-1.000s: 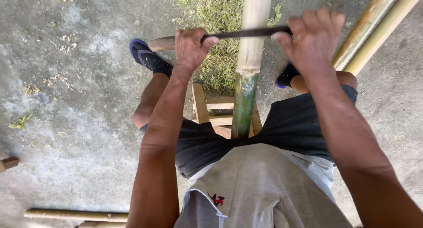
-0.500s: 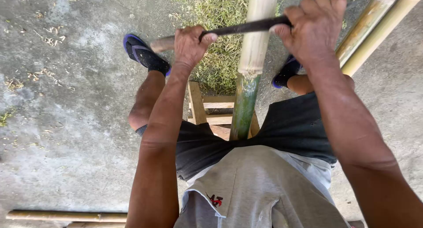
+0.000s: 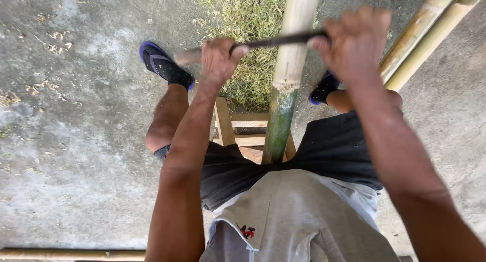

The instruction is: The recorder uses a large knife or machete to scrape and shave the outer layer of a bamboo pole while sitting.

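The bamboo pole (image 3: 292,64) was smooth, pale and matt above, glossy green lower down. Across it lay a dark, dull metal blade (image 3: 276,41) with a pale wooden handle (image 3: 188,56). The concrete floor (image 3: 76,156) beneath the pole looked rough and mottled.

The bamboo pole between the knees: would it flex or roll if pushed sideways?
The bamboo pole looks thick and straight, so probably stiff. Being round and smooth, it may roll or slip. The blade held across it by the left hand and right hand may steady it.

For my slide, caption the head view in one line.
Seated person's left hand and right hand grip a two-handled blade laid across an upright bamboo pole.
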